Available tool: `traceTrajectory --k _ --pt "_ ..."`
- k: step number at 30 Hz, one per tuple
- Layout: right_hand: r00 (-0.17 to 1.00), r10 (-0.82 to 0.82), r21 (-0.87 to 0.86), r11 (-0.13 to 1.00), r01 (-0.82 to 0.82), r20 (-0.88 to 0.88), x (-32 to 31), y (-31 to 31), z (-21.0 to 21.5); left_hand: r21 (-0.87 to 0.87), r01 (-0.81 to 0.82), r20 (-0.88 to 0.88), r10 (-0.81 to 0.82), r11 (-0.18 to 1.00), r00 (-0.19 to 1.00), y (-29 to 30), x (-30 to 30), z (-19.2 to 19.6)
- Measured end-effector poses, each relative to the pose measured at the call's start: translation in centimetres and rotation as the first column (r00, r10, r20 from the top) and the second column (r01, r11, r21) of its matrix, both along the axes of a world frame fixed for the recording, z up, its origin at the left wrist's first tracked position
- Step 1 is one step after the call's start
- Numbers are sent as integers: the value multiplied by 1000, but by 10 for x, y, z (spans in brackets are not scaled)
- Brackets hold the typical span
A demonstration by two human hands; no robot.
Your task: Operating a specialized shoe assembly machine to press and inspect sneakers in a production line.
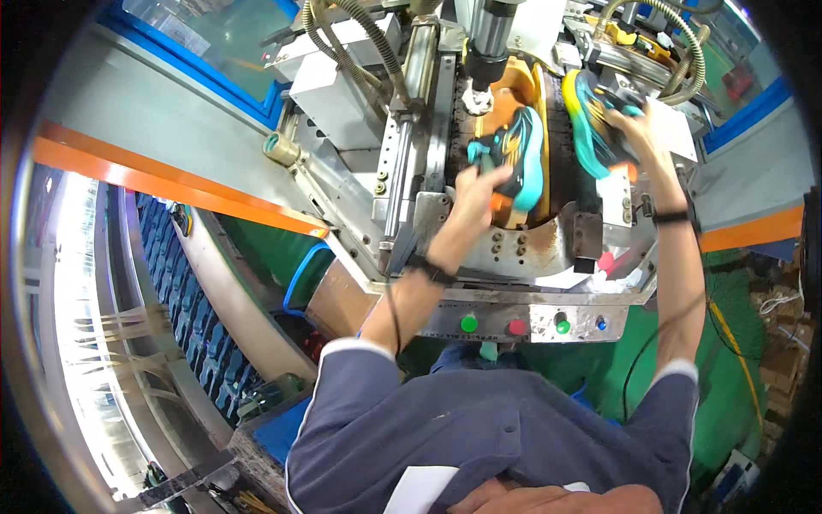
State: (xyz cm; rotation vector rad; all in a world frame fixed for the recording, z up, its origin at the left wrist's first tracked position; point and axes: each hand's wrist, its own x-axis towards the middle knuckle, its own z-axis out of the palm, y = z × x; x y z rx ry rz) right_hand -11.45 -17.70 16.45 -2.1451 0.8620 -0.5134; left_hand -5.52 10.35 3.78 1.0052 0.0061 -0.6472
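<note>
Two shoes at the press.
Left hand (481, 184) grips the teal shoe (519, 154) beneath the ram (489, 38); right hand (632, 127) clasps the second shoe (591, 120) at the bed's crowded edge.

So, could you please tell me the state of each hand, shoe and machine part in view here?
left hand: gripping the left shoe
left shoe: teal and black, lying in the press bed
right hand: gripping the right shoe
right shoe: teal with yellow sole, tilted on edge
press ram: raised above the left shoe

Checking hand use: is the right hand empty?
No, the right hand grips a teal-and-yellow shoe at the press machine.
</note>
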Motion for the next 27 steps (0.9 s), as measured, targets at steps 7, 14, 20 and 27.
traceTrajectory --k 7,14,20,27 --pt "946 107 -284 938 -197 -305 136 77 -103 158 -140 -30 146 978 989 186 -141 87" --pt "955 67 -327 930 -164 -289 149 107 -153 176 -558 45 560 811 827 286 -237 86" --pt "799 528 -300 842 -448 287 11 206 -96 278 -809 -30 846 518 532 282 -296 52" --pt "690 721 -216 686 -695 71 -138 311 -218 242 -771 -41 800 589 598 260 -299 58"
